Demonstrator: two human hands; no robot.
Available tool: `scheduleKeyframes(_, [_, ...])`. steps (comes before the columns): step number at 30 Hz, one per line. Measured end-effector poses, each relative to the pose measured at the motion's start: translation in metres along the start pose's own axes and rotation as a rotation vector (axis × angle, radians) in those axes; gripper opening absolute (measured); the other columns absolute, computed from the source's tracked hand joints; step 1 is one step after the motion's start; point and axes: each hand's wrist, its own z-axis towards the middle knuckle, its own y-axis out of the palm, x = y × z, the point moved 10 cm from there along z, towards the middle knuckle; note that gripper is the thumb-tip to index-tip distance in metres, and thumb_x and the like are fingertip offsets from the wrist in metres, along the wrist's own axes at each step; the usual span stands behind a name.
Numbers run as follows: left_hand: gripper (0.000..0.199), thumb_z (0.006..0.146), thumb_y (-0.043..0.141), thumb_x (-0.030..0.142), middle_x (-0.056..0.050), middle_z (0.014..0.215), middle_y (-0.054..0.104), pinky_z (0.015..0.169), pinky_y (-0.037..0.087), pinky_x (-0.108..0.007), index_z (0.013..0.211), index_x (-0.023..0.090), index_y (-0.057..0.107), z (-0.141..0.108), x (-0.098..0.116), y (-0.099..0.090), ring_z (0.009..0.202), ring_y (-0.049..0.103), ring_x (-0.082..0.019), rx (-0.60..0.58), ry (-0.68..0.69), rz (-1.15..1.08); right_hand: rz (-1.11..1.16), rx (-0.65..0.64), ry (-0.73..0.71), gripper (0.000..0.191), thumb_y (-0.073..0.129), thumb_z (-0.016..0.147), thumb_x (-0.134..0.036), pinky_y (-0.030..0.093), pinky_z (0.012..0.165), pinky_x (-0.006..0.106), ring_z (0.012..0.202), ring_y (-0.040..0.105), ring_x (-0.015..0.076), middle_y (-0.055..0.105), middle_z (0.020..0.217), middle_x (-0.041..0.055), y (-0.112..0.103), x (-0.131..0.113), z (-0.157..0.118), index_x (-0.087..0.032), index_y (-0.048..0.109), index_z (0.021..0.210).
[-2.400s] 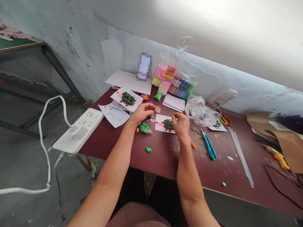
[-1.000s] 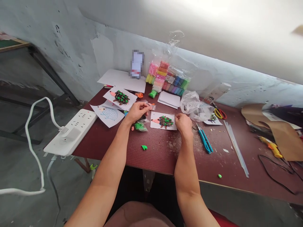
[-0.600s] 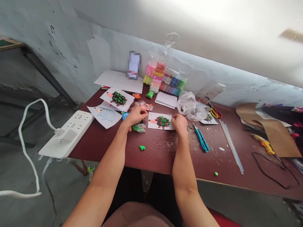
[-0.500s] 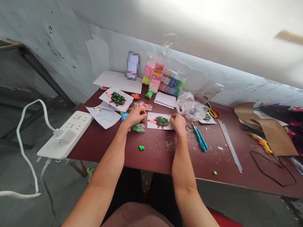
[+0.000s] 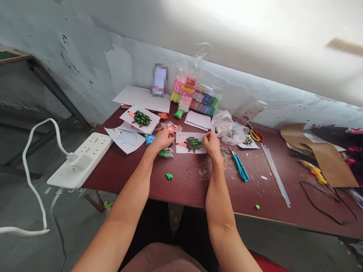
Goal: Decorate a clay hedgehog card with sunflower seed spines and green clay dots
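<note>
The right hand (image 5: pixel 211 144), fingers curled, touches the right edge of a hedgehog card (image 5: pixel 190 144) on the table (image 5: pixel 181 189); it may be pinching something. The half-closed left hand (image 5: pixel 163 140) sits beside the card, just above a bag of green clay (image 5: pixel 166 153); whether it grips anything cannot be told.

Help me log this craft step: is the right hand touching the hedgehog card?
Touching. The head view shows the right hand with its fingers lying over the right edge of the hedgehog card.
</note>
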Motion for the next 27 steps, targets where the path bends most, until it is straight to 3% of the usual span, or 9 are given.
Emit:
scheduleKeyframes(4, [0.033, 0.084, 0.060, 0.012, -0.004, 0.079, 0.083, 0.087, 0.057, -0.029, 0.105, 0.019, 0.084, 0.001, 0.000, 0.002, 0.094, 0.078, -0.025, -0.011, 0.016, -0.006, 0.039, 0.004, -0.007, 0.028, 0.047, 0.094, -0.022, 0.049, 0.089, 0.034, 0.098, 0.068, 0.0271, 0.076, 0.108, 0.0131, 0.003, -0.003, -0.001, -0.019, 0.070, 0.110])
scheduleKeyframes(15, [0.042, 0.088, 0.058, 0.013, -0.008, 0.088, 0.084, 0.094, 0.057, -0.028, 0.125, 0.010, 0.079, 0.004, -0.007, 0.005, 0.096, 0.079, -0.023, -0.010, 0.013, -0.045, -0.156, -0.104, 0.053, 0.043, 0.041, 0.101, -0.016, 0.048, 0.095, 0.035, 0.116, 0.069, 0.0297, 0.076, 0.125, 0.0177, 0.012, -0.013, -0.010, -0.017, 0.070, 0.132])
scheduleKeyframes(27, [0.037, 0.083, 0.061, 0.012, -0.007, 0.081, 0.083, 0.092, 0.058, -0.029, 0.114, 0.012, 0.081, 0.009, -0.012, 0.005, 0.093, 0.079, -0.023, -0.003, 0.013, -0.104, -0.056, -0.044, 0.013, 0.038, 0.043, 0.098, -0.015, 0.049, 0.091, 0.033, 0.105, 0.069, 0.0272, 0.078, 0.116, 0.0145, 0.012, -0.014, -0.006, -0.019, 0.073, 0.121])
